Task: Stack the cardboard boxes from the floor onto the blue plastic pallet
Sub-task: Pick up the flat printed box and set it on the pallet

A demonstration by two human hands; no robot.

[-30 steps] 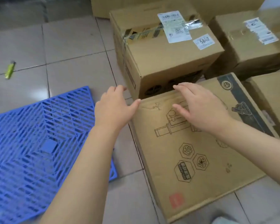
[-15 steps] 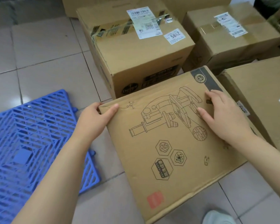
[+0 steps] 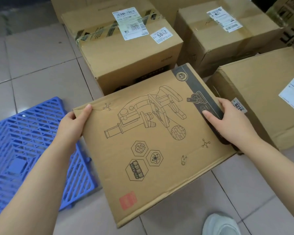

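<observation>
Two hands are what I have to work with, and both are on the same carton. Nearest me, by a pale shoe [image 3: 221, 224] on the tiled floor [image 3: 41, 65], the printed box [image 3: 153, 150] with the microscope drawing shows its broad top face. It looks tipped up or lifted toward me, though I cannot tell whether its underside is clear of the tiles.

My left hand [image 3: 73, 128] clamps the box's far-left corner, thumb pressed on top and the other fingers hidden under the edge. My right hand [image 3: 231, 121] grips the right edge over the dark printed strip, thumb on the face and fingers curled round the side. So the box sits between my palms, its long axis running from near-left to far-right.

What the coming move turns on, as I judge it: the blue plastic pallet [image 3: 24, 150] lies directly to the left, just beside the box and partly under my left forearm, bare of boxes where I can see it. My left hand is the nearer one, so I would swing the load leftward with that side leading.

Farther off stand more cartons: a taped box [image 3: 126, 56] straight behind, a labelled box [image 3: 219, 39] beyond to the right, and a large box [image 3: 261, 102] close against my right hand.
</observation>
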